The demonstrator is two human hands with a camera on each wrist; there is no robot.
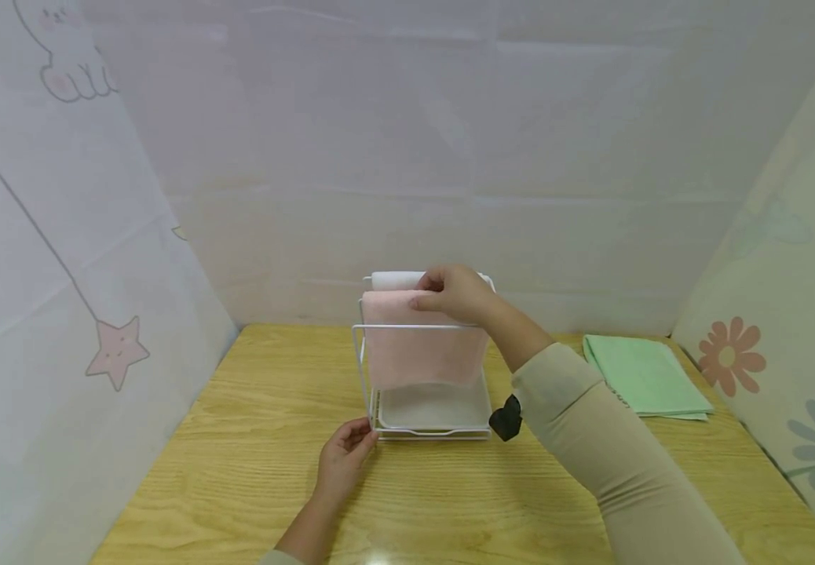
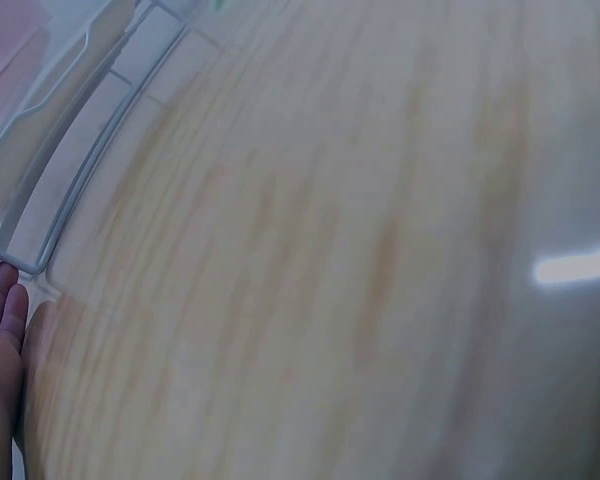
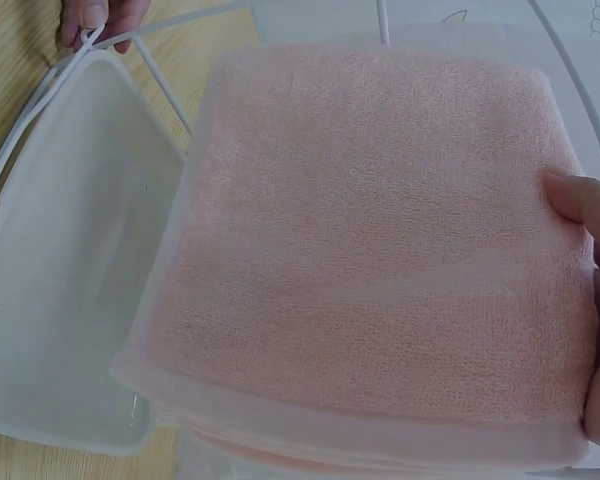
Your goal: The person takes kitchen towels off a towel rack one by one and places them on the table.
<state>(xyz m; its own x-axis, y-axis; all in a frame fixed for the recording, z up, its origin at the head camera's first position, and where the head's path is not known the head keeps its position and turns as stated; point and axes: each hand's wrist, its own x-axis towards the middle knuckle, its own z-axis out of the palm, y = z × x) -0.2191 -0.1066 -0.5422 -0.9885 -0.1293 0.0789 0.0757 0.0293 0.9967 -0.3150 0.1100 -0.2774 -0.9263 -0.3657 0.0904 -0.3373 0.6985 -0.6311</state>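
A pink towel (image 1: 422, 349) hangs folded in a white wire rack (image 1: 418, 326). My right hand (image 1: 458, 292) pinches its upper edge, thumb in front and fingers behind. The right wrist view shows the terry face of the pink towel (image 3: 380, 240) with the right thumb (image 3: 580, 200) on it. Behind it a white towel (image 1: 396, 281) hangs over the rack's back bar. My left hand (image 1: 344, 459) grips the rack's front left bottom corner between thumb and fingers. A white tray (image 1: 436, 406) lies in the rack's base, below the pink towel.
A folded green towel (image 1: 644, 377) lies at the right of the wooden table (image 1: 273, 408). A black object (image 1: 506, 418) shows beside the right sleeve. Printed cloth walls (image 1: 379, 157) stand close behind and on both sides.
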